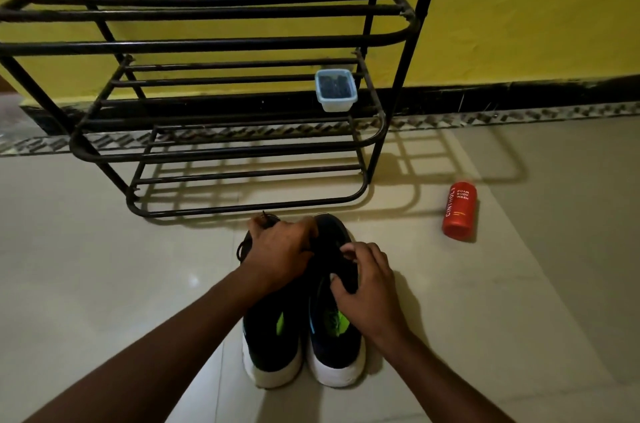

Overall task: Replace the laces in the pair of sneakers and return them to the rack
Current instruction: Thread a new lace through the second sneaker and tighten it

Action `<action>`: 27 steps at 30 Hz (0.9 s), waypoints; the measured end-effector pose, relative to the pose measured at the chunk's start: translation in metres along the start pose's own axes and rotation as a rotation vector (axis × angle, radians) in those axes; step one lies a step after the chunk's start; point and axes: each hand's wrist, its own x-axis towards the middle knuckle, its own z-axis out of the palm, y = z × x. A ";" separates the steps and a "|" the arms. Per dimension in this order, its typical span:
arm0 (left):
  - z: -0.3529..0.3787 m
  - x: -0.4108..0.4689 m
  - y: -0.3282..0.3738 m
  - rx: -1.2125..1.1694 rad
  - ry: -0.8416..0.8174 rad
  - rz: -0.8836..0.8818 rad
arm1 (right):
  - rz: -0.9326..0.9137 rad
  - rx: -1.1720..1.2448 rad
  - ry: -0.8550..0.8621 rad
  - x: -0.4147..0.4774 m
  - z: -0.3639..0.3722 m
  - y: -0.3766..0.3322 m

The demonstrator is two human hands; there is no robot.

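Reaching forward, both hands worked at a pair of black sneakers standing side by side on the pale tiled floor [104, 249], heels toward the person. The left hand [280, 253] was curled over the forepart of the left sneaker [273, 346], clasping it. A loop of black lace [241, 247] hung out just to that hand's left, but whether the fingers pinched the lace itself could not be told. The right hand [367, 287] gripped the right sneaker [332, 350] at its tongue, fingers bent and thumb tucked in. Just beyond both hands stood the black metal rack [221, 42], a small plastic box [336, 90] on its middle shelf. Well off to the right hand's right lay a red bottle [460, 211].
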 end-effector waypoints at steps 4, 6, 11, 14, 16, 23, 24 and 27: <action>-0.016 -0.006 -0.004 -0.316 0.211 0.021 | 0.002 0.123 -0.038 0.022 -0.006 -0.015; -0.033 -0.012 -0.001 -0.544 0.290 0.061 | 0.056 0.304 -0.187 0.038 -0.010 -0.028; -0.062 -0.031 -0.013 -0.779 0.392 0.095 | 0.068 0.668 -0.398 0.069 -0.028 -0.062; -0.058 -0.042 -0.041 -0.742 0.434 0.025 | 0.068 0.654 -0.226 0.079 -0.029 -0.071; -0.051 -0.046 -0.058 -0.717 0.404 -0.065 | 0.132 0.634 -0.082 0.085 -0.030 -0.071; -0.030 -0.061 -0.111 -0.465 0.260 -0.267 | 0.239 0.583 0.172 0.095 -0.033 -0.061; -0.028 -0.063 -0.115 -0.447 0.243 -0.279 | 0.245 0.571 0.180 0.096 -0.033 -0.060; -0.025 -0.064 -0.117 -0.374 0.235 -0.249 | 0.226 0.507 0.143 0.096 -0.031 -0.053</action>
